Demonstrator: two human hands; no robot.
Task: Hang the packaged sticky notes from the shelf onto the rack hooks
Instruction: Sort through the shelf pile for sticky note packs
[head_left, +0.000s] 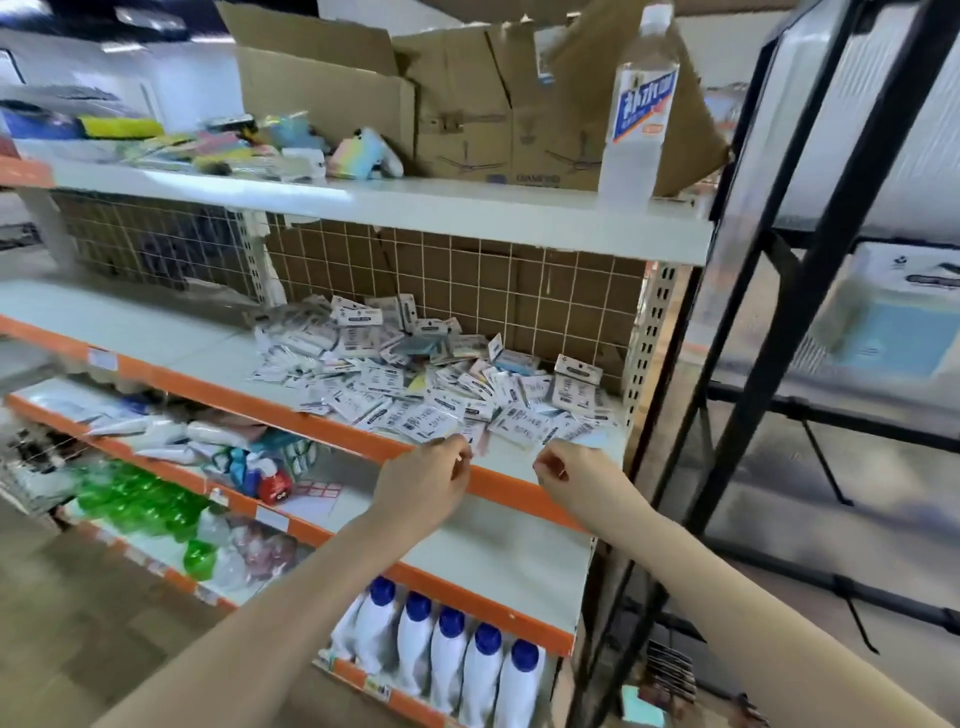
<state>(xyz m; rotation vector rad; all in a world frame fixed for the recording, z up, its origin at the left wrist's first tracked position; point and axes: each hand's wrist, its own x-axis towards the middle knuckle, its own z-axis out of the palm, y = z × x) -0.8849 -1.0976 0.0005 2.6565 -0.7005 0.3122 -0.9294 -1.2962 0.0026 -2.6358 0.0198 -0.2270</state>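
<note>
Both forearms reach up to the shelf's orange edge (332, 423): the left hand (423, 480) has its fingers curled, fingertips at the front of the packet pile (431, 387), seeming to pinch a packet, though blur leaves that uncertain. The right hand (574, 475) is curled at the same edge beside the pile, and I cannot tell whether it holds anything. The packets lie heaped on that shelf against the wire grid (467, 283), their print unreadable.
</note>
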